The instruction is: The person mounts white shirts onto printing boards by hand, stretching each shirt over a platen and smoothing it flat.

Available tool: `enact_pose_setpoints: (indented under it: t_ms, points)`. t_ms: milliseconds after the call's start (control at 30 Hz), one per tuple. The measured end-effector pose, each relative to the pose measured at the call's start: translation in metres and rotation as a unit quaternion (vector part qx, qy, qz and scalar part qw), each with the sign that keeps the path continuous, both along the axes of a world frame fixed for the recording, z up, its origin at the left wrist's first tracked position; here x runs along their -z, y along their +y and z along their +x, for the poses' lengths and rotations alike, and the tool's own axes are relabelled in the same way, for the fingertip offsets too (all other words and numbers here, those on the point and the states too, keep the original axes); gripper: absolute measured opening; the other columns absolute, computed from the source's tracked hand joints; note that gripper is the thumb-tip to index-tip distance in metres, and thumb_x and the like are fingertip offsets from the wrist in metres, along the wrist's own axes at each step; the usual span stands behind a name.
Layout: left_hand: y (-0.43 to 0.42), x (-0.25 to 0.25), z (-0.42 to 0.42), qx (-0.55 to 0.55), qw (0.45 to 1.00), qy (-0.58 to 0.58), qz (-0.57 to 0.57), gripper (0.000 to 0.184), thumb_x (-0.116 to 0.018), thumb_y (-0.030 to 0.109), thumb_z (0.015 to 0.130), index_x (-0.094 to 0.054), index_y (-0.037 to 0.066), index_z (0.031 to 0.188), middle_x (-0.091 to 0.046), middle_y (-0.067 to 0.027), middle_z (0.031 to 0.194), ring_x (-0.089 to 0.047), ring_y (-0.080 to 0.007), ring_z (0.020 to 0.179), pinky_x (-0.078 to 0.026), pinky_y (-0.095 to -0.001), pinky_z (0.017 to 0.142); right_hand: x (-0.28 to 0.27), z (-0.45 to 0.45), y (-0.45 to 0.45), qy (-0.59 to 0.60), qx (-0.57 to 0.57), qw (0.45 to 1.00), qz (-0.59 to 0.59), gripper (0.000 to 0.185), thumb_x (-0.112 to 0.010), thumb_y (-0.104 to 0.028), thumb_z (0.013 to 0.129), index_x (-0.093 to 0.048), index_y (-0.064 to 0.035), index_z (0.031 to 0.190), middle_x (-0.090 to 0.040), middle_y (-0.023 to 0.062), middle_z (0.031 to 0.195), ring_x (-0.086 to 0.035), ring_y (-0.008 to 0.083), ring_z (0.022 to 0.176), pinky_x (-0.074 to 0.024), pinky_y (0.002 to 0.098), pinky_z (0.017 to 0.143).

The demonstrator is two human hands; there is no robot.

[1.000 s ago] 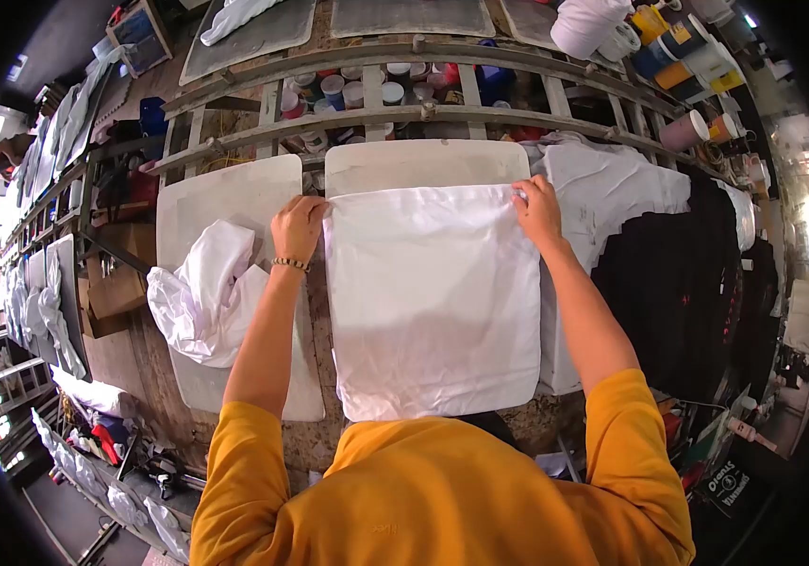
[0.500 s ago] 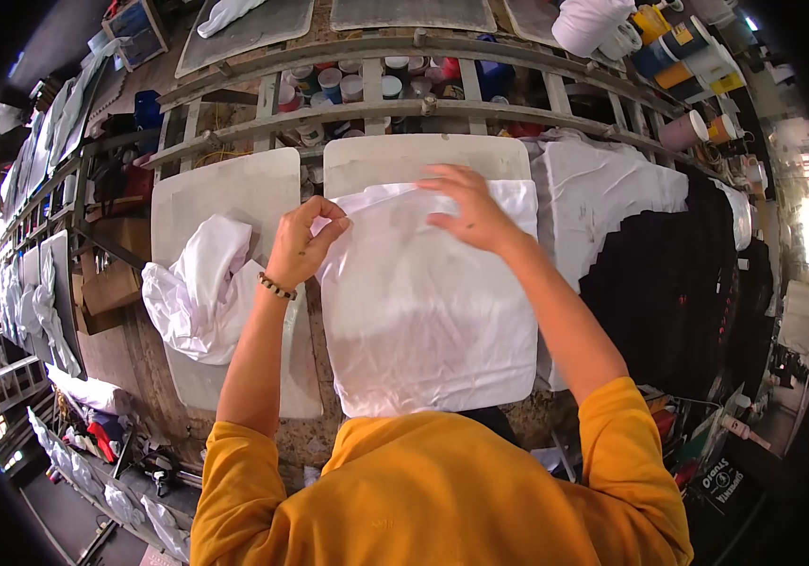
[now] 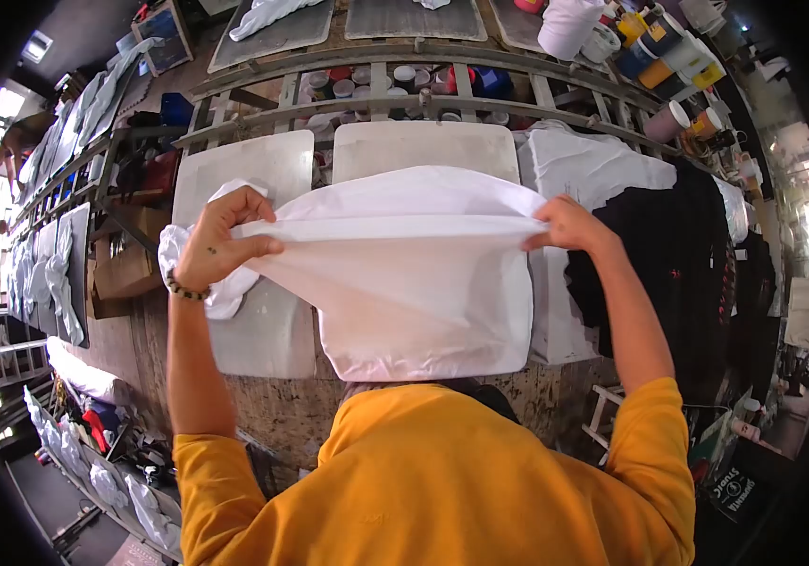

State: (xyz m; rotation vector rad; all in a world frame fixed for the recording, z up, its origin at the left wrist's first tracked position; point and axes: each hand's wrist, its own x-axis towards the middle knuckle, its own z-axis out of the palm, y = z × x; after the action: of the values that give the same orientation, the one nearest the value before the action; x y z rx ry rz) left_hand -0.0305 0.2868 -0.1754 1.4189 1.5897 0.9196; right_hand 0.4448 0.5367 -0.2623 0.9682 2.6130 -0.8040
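A white T-shirt (image 3: 423,292) lies over the middle board (image 3: 423,146), its open edge raised and stretched wide between my two hands. My left hand (image 3: 225,241) pinches the left end of that edge between thumb and fingers. At the opposite end, my right hand (image 3: 569,226) is closed on the fabric. The far part of the board shows beyond the cloth. Behind my left hand, a bunched white cloth (image 3: 225,292) rests on the left board (image 3: 272,340), partly hidden by the hand.
To the right lie a white garment (image 3: 593,165) and black garments (image 3: 654,255). A metal rail frame (image 3: 404,104) runs behind the boards, with several paint jars (image 3: 404,75) below it. More bottles and tubs (image 3: 659,47) stand at the far right. A cardboard box (image 3: 131,255) sits left.
My hands have spread apart sideways. My right hand has closed on the T-shirt's edge, and the edge is now lifted and pulled taut. The view has shifted slightly.
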Motion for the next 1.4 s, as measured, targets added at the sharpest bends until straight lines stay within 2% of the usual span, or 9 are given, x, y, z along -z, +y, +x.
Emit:
enact_pose_setpoints:
  t_ms: [267, 533, 600, 633, 767, 1000, 1233, 1333, 1400]
  points:
    - [-0.114, -0.145, 0.047, 0.015, 0.954, 0.287, 0.086, 0.024, -0.085, 0.013, 0.075, -0.068, -0.002, 0.081, -0.058, -0.0016, 0.07, -0.052, -0.0092, 0.065, -0.042, -0.029, 0.059, -0.178, 0.141, -0.073, 0.317, 0.067, 0.94, 0.11, 0.036, -0.09, -0.019, 0.067, -0.076, -0.0036, 0.096, -0.07, 0.0025, 0.092, -0.062, 0.0129, 0.087, -0.0478, 0.0314, 0.081]
    - [-0.236, -0.345, -0.002, -0.071, 0.914, 0.394, 0.056, 0.051, -0.063, 0.039, 0.097, -0.06, 0.002, 0.131, -0.067, -0.0138, 0.116, -0.065, -0.0233, 0.107, -0.053, -0.0373, 0.093, -0.265, 0.215, -0.125, 0.334, 0.133, 0.868, 0.342, 0.037, -0.089, -0.025, 0.072, -0.076, -0.0034, 0.1, -0.071, 0.0017, 0.094, -0.064, 0.0121, 0.088, -0.0494, 0.0302, 0.083]
    - [-0.241, -0.377, 0.056, -0.034, 0.757, 0.634, 0.158, 0.042, -0.054, 0.033, 0.102, -0.06, -0.001, 0.127, -0.067, -0.0201, 0.116, -0.065, -0.0301, 0.11, -0.056, -0.0388, 0.092, -0.279, 0.221, -0.14, 0.326, 0.137, 0.867, 0.352, 0.036, -0.088, -0.025, 0.073, -0.076, -0.0037, 0.099, -0.07, 0.0018, 0.093, -0.064, 0.0121, 0.087, -0.0495, 0.0304, 0.082]
    - [-0.252, -0.356, 0.078, -0.141, 0.429, 0.828, 0.333, 0.042, -0.054, 0.032, 0.101, -0.06, -0.001, 0.127, -0.066, -0.0208, 0.12, -0.064, -0.0297, 0.114, -0.054, -0.0387, 0.096, -0.285, 0.223, -0.148, 0.323, 0.136, 0.867, 0.353, 0.035, -0.088, -0.025, 0.074, -0.075, -0.0039, 0.098, -0.07, 0.0019, 0.093, -0.063, 0.0121, 0.086, -0.0496, 0.0305, 0.082]
    - [-0.278, -0.405, 0.12, -0.321, 0.726, 0.484, 0.369, 0.041, -0.053, 0.022, 0.101, -0.055, -0.002, 0.134, -0.057, -0.0175, 0.139, -0.055, -0.0298, 0.13, -0.048, -0.0389, 0.109, -0.307, 0.233, -0.175, 0.314, 0.134, 0.868, 0.36, 0.033, -0.087, -0.026, 0.076, -0.075, -0.0045, 0.097, -0.07, 0.002, 0.091, -0.063, 0.0122, 0.085, -0.0499, 0.0308, 0.08]
    - [-0.302, -0.411, 0.1, -0.236, 0.851, 0.228, 0.41, 0.036, -0.058, 0.02, 0.097, -0.059, -0.003, 0.124, -0.059, -0.0129, 0.125, -0.057, -0.0227, 0.116, -0.049, -0.0362, 0.1, -0.323, 0.234, -0.207, 0.314, 0.126, 0.876, 0.343, 0.029, -0.085, -0.028, 0.08, -0.074, -0.0055, 0.094, -0.069, 0.0022, 0.088, -0.062, 0.0122, 0.081, -0.0504, 0.0313, 0.076]
    - [-0.327, -0.18, 0.056, -0.171, 0.967, 0.156, 0.104, 0.033, -0.076, 0.022, 0.087, -0.069, -0.001, 0.11, -0.065, -0.0057, 0.099, -0.063, -0.0172, 0.094, -0.05, -0.0315, 0.087, -0.267, 0.222, -0.261, 0.283, 0.141, 0.94, 0.127, 0.026, -0.084, -0.03, 0.083, -0.074, -0.0066, 0.091, -0.068, 0.0025, 0.085, -0.062, 0.0123, 0.078, -0.0509, 0.0318, 0.073]
    - [-0.293, -0.076, 0.154, -0.016, 0.937, 0.341, -0.07, 0.019, -0.081, 0.019, 0.085, -0.077, 0.002, 0.092, -0.071, -0.0108, 0.086, -0.062, -0.017, 0.078, -0.049, -0.0318, 0.073, -0.138, 0.211, -0.278, 0.251, 0.15, 0.954, -0.07, 0.027, -0.084, -0.03, 0.084, -0.074, -0.006, 0.09, -0.068, 0.0047, 0.085, -0.062, 0.015, 0.082, -0.0515, 0.0345, 0.074]
    - [-0.301, 0.063, 0.141, -0.015, 0.961, 0.196, -0.193, 0.019, -0.082, 0.02, 0.085, -0.079, 0.002, 0.093, -0.074, -0.0098, 0.084, -0.064, -0.0156, 0.075, -0.051, -0.0335, 0.069, -0.028, 0.209, -0.295, 0.167, 0.122, 0.975, 0.086, 0.032, -0.084, -0.035, 0.081, -0.078, -0.007, 0.094, -0.069, 0.0111, 0.092, -0.063, 0.0247, 0.091, -0.0509, 0.0386, 0.079]
